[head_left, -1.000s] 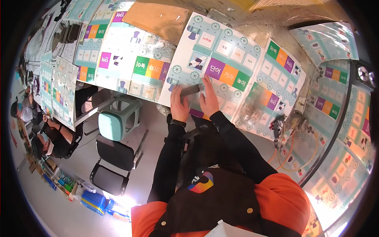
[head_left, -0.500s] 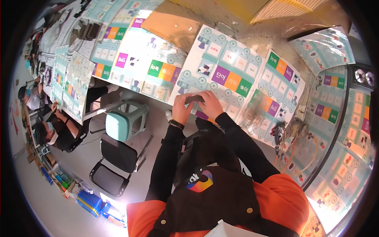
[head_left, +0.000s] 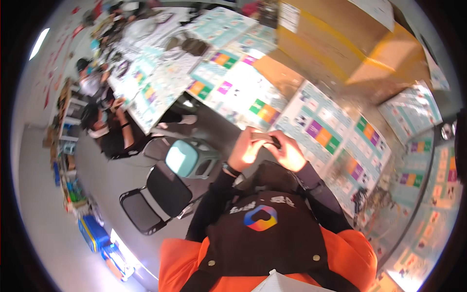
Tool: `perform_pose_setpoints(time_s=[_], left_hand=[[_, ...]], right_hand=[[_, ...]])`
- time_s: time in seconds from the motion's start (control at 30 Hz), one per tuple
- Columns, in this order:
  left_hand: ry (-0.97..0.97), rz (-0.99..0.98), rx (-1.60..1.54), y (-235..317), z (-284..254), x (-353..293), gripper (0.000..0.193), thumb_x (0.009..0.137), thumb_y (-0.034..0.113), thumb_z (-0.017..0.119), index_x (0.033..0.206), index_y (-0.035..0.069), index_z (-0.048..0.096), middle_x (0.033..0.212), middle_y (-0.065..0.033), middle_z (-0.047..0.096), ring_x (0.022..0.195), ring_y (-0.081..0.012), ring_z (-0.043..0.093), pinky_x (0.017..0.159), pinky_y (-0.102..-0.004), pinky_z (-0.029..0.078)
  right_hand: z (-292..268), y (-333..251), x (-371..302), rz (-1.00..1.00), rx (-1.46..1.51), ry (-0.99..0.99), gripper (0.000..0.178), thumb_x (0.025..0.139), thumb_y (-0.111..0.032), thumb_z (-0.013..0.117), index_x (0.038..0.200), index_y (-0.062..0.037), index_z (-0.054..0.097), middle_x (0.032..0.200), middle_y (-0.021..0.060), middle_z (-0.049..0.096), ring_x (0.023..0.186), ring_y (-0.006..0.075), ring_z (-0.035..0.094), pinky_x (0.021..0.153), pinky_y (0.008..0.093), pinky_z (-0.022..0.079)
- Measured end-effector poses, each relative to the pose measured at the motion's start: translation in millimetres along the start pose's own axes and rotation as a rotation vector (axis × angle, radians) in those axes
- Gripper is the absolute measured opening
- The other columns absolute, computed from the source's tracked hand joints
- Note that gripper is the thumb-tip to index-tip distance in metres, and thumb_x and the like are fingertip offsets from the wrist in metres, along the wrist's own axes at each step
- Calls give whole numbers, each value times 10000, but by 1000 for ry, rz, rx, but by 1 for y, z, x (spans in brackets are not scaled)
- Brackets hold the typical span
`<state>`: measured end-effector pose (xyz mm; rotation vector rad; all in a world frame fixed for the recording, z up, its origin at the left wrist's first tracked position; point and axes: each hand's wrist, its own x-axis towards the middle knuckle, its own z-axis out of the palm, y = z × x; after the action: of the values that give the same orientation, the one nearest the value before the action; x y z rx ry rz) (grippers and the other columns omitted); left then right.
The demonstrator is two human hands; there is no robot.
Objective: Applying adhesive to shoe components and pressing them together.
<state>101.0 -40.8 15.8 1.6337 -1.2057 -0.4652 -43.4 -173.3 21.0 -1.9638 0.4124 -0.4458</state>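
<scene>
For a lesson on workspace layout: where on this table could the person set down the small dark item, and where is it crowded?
Both hands, left hand and right hand, hold a small dark object. The bare brown tabletop between the white colour-block sheets and the cardboard box looks free. Elsewhere overlapping sheets cover the table, and the far end is cluttered.
</scene>
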Motion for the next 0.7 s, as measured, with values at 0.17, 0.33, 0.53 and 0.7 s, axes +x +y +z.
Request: perform_pose_setpoints(time_s=[0.17, 0.33, 0.53, 0.7], left_hand=[[163, -190, -193, 0, -27, -30, 297, 937, 139, 694, 1129, -12, 524, 979, -87, 663, 885, -162, 652, 787, -302, 515], [-140, -381, -539, -7, -87, -58, 242, 896, 101, 747, 1071, 17, 602, 961, -5, 668, 873, -42, 601, 736, -221, 483], [159, -407, -310, -14, -79, -79, 181, 859, 83, 760, 990, 16, 654, 880, -5, 689, 782, -56, 619, 683, -227, 489], [331, -286, -68, 20, -98, -76, 185, 816, 96, 796, 930, 37, 663, 857, 17, 673, 753, -69, 613, 679, -221, 483]], right_hand=[[29, -22, 5, -62, -134, 58, 249, 911, -169, 728, 1089, -27, 629, 792, 157, 696, 753, 268, 724, 706, 340, 552], [35, -44, 10, 116, 288, -351, 195, 942, -85, 677, 1099, 16, 619, 844, 63, 695, 762, 115, 671, 689, 275, 530], [80, -72, 14, 67, -51, -231, 262, 919, -126, 691, 1150, -12, 644, 949, 137, 716, 825, 222, 714, 745, 317, 544], [95, -71, 16, -274, -267, 15, 297, 894, -102, 701, 1168, -1, 649, 1019, 159, 715, 869, 227, 721, 785, 310, 543]])
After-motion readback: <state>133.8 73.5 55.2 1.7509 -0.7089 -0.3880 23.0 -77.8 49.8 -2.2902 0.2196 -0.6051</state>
